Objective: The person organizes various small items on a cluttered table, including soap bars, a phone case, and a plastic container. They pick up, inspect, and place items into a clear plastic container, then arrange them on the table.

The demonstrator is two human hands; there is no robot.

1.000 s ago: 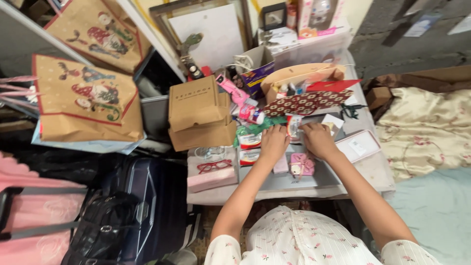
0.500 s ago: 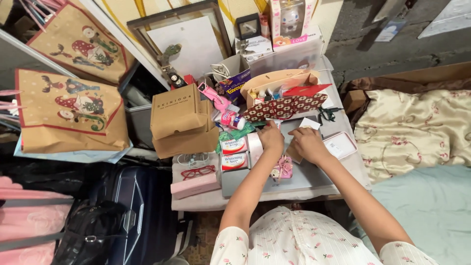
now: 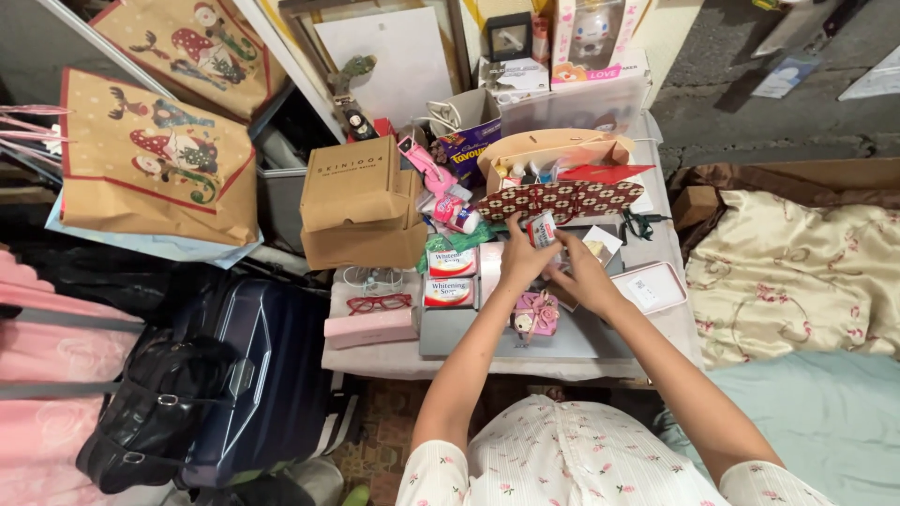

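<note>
A cluttered table point(image 3: 375, 356) is carrying the work, with a dark blue hard suitcase point(image 3: 267, 375) standing at its nine o'clock and a cream floral bedspread point(image 3: 797, 262) lying at its three o'clock. Two stacked brown cardboard boxes point(image 3: 361, 201) are sitting at ten o'clock of the hands. A patterned red and cream paper gift bag point(image 3: 562, 178) is lying open at twelve o'clock, crowding the space just beyond the fingers. A grey closed laptop point(image 3: 581, 333) is lying beneath both hands.

The left hand point(image 3: 518, 262) is grasping a small red and white packet point(image 3: 542, 230) between thumb and fingers, raised just in front of the gift bag. The right hand point(image 3: 583, 274) is resting with fingers loosely curled on the laptop, touching the left hand; whether it is holding anything I cannot tell.

Two red and white soap boxes point(image 3: 450, 276) are lying at nine o'clock of the left hand, red-framed glasses point(image 3: 380, 303) beyond them, and a small pink ribboned box point(image 3: 536, 314) at six o'clock.
</note>
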